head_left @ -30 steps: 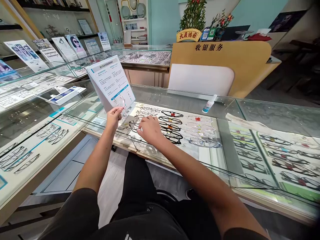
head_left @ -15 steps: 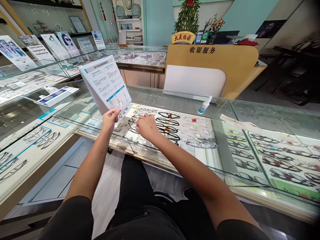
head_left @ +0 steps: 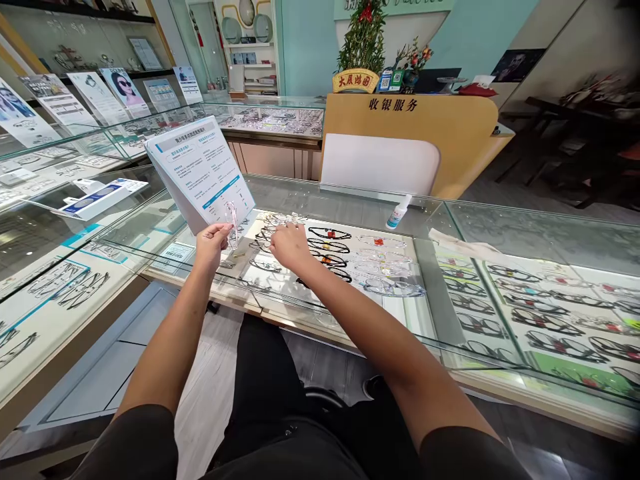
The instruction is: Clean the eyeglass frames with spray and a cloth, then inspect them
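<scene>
My left hand point(head_left: 211, 241) pinches a clear-framed pair of glasses point(head_left: 231, 219), holding it upright in front of a tilted white and blue info sign point(head_left: 199, 170). My right hand point(head_left: 289, 243) reaches over a white tray point(head_left: 403, 310) on the glass counter, fingers curled on a thin frame point(head_left: 287, 221) at the far end of the rows. What those fingers grip is too fine to make out. The tray holds several rows of black frames point(head_left: 330, 235) and clear frames point(head_left: 391, 289).
A small white spray bottle point(head_left: 399, 213) stands behind the tray. A folded cloth point(head_left: 455, 243) lies to the right on the glass counter point(head_left: 525, 227). Display cases with more frames run left and right. A yellow service desk point(head_left: 450, 133) with a plant point(head_left: 361, 47) stands behind.
Both hands have shifted slightly away from me across the tray. The left hand still holds the clear glasses by the sign; my view has drifted right.
</scene>
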Tool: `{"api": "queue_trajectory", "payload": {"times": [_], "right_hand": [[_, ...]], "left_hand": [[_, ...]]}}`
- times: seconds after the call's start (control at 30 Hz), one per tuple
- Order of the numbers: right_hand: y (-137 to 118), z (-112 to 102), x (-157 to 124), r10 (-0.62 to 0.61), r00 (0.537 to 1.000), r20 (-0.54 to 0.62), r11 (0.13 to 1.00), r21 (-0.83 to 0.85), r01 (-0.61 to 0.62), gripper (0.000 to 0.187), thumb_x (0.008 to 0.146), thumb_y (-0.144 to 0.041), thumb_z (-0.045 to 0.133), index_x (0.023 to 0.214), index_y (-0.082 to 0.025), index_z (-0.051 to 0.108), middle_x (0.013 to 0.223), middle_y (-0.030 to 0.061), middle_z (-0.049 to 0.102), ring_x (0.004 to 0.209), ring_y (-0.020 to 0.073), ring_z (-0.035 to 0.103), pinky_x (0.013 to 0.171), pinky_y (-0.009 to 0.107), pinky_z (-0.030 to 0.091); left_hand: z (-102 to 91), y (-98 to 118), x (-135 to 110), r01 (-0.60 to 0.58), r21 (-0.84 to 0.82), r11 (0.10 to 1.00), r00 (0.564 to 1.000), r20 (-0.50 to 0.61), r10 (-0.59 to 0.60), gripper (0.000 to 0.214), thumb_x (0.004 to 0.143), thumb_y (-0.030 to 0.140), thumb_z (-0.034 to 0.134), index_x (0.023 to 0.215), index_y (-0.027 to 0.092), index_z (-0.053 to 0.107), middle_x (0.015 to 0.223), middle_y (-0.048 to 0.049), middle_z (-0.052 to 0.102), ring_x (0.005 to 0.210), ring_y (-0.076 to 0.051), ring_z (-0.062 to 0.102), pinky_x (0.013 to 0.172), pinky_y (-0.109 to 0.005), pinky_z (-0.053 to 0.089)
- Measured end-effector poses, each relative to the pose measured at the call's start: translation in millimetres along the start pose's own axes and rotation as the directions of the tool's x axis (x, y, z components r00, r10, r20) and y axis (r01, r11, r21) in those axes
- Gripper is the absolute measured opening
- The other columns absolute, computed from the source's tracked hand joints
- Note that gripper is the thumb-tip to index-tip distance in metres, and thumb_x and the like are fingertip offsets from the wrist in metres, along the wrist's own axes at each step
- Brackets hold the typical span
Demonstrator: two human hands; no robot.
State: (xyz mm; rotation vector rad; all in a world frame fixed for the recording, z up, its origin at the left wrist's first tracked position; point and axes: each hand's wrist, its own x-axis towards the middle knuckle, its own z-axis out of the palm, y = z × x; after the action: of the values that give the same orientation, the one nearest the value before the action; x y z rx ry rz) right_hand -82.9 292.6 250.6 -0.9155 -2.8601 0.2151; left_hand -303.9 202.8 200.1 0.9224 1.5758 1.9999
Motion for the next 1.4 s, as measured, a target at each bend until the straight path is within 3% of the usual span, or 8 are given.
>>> {"api": "queue_trajectory", "payload": {"times": [0.17, 0.37, 0.57, 0.93, 1.4], "right_hand": [[18, -23, -14, 0.0, 1.0, 0.008, 1.0, 0.029, 0.0, 0.026, 0.11, -0.037, 0.066, 0.117, -0.021, 0.085, 0.143, 0.0119, 0.077, 0.139, 0.0343, 0.061, 0.118, 0.05, 0.041], [74, -60, -88, -0.093, 0.992, 0.089, 0.99, 0.112, 0.082, 0.017, 0.1, -0.042, 0.084, 0.104, -0.026, 0.086, 0.132, 0.0061, 0.082, 0.131, 0.0323, 0.066, 0.117, 0.048, 0.041], [86, -51, -135, -0.095, 0.991, 0.095, 0.995, 0.023, 0.093, 0.022, 0.093, -0.046, 0.092, 0.103, -0.028, 0.088, 0.146, 0.007, 0.078, 0.143, 0.0354, 0.062, 0.127, 0.052, 0.036], [77, -44, -132, -0.05, 0.991, 0.12, 0.994, -0.093, 0.061, 0.017, 0.106, -0.035, 0.078, 0.102, -0.022, 0.088, 0.129, 0.0093, 0.085, 0.131, 0.0327, 0.067, 0.129, 0.053, 0.032], [73, -37, -122, 0.016, 0.991, 0.129, 0.995, -0.097, -0.003, 0.022, 0.107, -0.025, 0.068, 0.102, -0.019, 0.089, 0.137, 0.0126, 0.08, 0.131, 0.0335, 0.064, 0.127, 0.051, 0.033]], "left_hand": [[-0.1, -3, 2, -0.005, -0.002, 1.0, 1.0, -0.001, 0.005, 0.035, 0.066, 0.041, 0.094, 0.084, 0.016, 0.077, 0.047, 0.0118, 0.032, 0.044, -0.005, 0.02, 0.049, -0.024, 0.018], [-2.2, -7, 4, -0.019, -0.016, 1.0, 1.0, 0.011, 0.019, 0.034, 0.065, 0.037, 0.097, 0.083, 0.015, 0.078, 0.049, 0.0113, 0.033, 0.045, -0.004, 0.022, 0.049, -0.022, 0.019], [-3.8, -8, 4, -0.03, -0.005, 1.0, 0.999, 0.036, 0.03, 0.035, 0.067, 0.038, 0.098, 0.084, 0.015, 0.078, 0.051, 0.0105, 0.034, 0.046, -0.004, 0.023, 0.048, -0.022, 0.02], [-6.5, -11, 7, -0.034, 0.01, 0.999, 0.999, 0.01, 0.034, 0.036, 0.066, 0.038, 0.099, 0.085, 0.014, 0.079, 0.051, 0.0105, 0.034, 0.048, -0.005, 0.024, 0.05, -0.022, 0.022], [-2.6, -7, 5, -0.018, 0.024, 1.0, 1.0, -0.002, 0.018, 0.04, 0.06, 0.04, 0.098, 0.084, 0.015, 0.078, 0.049, 0.0115, 0.031, 0.05, -0.006, 0.022, 0.054, -0.026, 0.019]]}}
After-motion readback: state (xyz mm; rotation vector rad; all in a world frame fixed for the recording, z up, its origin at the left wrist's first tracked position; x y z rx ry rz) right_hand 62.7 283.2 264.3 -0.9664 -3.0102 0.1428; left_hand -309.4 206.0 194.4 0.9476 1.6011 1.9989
